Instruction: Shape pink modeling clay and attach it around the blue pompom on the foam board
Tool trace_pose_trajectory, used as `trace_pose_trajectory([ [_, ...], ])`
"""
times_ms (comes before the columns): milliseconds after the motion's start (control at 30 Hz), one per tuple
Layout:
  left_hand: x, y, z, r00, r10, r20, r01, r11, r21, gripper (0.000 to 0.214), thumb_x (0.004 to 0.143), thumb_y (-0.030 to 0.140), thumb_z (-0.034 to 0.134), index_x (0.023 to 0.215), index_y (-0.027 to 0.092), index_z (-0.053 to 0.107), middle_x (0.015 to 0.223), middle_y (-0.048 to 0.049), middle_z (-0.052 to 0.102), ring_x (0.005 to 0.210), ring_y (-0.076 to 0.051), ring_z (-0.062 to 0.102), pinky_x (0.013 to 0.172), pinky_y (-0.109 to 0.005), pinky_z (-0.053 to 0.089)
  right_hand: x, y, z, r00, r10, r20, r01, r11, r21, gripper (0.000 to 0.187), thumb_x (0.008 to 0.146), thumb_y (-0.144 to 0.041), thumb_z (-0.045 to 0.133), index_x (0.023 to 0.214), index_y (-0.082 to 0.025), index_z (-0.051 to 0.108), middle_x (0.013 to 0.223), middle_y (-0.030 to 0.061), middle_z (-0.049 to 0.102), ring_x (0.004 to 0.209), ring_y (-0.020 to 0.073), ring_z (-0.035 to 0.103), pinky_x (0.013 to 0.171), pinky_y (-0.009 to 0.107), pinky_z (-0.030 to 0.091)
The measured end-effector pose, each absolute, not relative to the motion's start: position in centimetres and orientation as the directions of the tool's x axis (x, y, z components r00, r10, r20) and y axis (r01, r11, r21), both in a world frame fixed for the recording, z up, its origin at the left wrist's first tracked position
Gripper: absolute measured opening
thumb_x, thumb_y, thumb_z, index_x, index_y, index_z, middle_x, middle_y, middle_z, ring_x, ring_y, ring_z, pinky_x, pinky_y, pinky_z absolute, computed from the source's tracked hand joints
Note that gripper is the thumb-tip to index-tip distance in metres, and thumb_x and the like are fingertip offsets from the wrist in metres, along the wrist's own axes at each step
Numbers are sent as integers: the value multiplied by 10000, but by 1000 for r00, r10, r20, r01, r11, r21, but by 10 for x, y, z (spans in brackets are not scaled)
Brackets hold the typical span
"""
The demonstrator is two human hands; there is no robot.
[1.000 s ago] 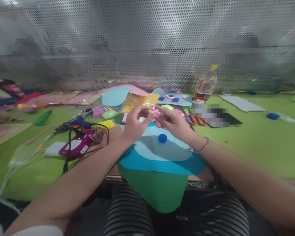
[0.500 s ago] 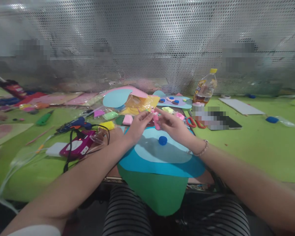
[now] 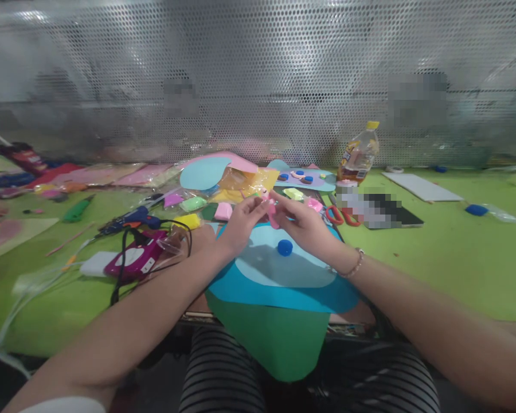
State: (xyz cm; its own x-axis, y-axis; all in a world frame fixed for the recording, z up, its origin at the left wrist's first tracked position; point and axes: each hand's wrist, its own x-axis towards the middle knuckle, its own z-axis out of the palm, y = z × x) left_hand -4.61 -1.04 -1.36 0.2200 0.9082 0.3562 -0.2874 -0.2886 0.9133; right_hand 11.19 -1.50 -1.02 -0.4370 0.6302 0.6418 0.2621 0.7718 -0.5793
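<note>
Between both hands is a small pink modelling-clay piece (image 3: 273, 217), with a paler bit and a tiny dark spot at its top. My left hand (image 3: 241, 223) pinches it from the left. From the other side, the closed fingers of my right hand (image 3: 303, 222) hold it too; parts of the piece are hidden behind them. Just below lies a round blue clay ball (image 3: 285, 248) on a light blue paper shape (image 3: 292, 275). That shape rests on a darker blue paper (image 3: 284, 296), over a green sheet (image 3: 270, 338) that overhangs the table edge.
To the left are a glue gun (image 3: 133, 218), a purple power strip (image 3: 133, 261) and cables. Clay packets, such as a yellow one (image 3: 187, 221), lie behind my hands. Red-handled scissors (image 3: 334, 215), a tablet-like dark slab (image 3: 395, 211) and a bottle (image 3: 361, 155) stand or lie right.
My hands stay together on the pink clay piece; the right fingers have shifted slightly around it. At the far left, another person's hand has moved a little.
</note>
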Motion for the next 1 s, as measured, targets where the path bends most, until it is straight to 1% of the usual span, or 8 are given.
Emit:
trace_pose_trajectory([
  [233,-47,-11,-16,150,898,414,-220,-378,899,235,753,397,645,731,168,597,689,14,559,674,-104,532,676,-251,452,111,-16,-16,-448,538,714,387,836,-388,492,894,-183,453,1377,-240,383,875,51,613,759,144,571,638,277,519],
  [367,-46,-13,-14,137,894,427,-203,-396,895,235,752,396,647,731,165,605,714,9,564,697,-104,525,692,-250,449,111,-17,-18,-480,505,717,367,858,-359,568,899,-162,438,1429,-256,258,943,66,616,792,155,583,705,331,543],
  [433,-47,-13,-15,138,895,425,-208,-393,896,236,749,395,650,724,165,604,704,12,559,694,-103,525,702,-253,448,110,-18,-17,-488,502,714,357,861,-361,567,900,-156,429,1429,-256,251,937,67,619,790,157,586,711,344,548],
  [533,-47,-14,-14,125,907,401,-237,-365,900,238,731,394,664,712,168,595,699,18,562,689,-104,528,700,-254,445,108,-20,-15,-479,545,688,317,838,-444,547,892,-160,442,1410,-247,287,915,59,625,807,156,597,710,337,550],
  [667,-45,-15,-11,129,924,360,-305,-308,901,251,702,398,684,686,168,587,679,21,554,685,-108,537,680,-247,442,105,-22,-13,-430,696,575,186,691,-698,562,858,-219,528,1377,-228,314,941,55,629,832,148,619,741,324,555],
  [733,-44,-17,-9,135,933,335,-338,-274,900,244,692,390,695,701,169,592,668,22,554,673,-106,540,667,-244,440,103,-22,-13,-403,747,529,133,619,-774,580,816,-238,590,1341,-210,346,944,56,626,828,151,626,754,336,556],
  [867,-43,-17,-9,136,939,314,-356,-250,901,247,675,378,715,711,167,592,674,21,568,658,-97,539,661,-243,444,103,-20,-12,-338,792,509,129,575,-808,517,762,-235,646,1225,-179,422,874,39,626,825,152,625,746,327,547],
  [1000,-43,-11,-14,128,933,337,-364,-272,891,278,613,343,767,759,175,601,750,17,606,723,-103,559,697,-246,452,105,-18,-10,-290,811,508,159,564,-811,322,803,-268,599,1087,-152,502,871,59,641,787,143,627,701,308,543],
])
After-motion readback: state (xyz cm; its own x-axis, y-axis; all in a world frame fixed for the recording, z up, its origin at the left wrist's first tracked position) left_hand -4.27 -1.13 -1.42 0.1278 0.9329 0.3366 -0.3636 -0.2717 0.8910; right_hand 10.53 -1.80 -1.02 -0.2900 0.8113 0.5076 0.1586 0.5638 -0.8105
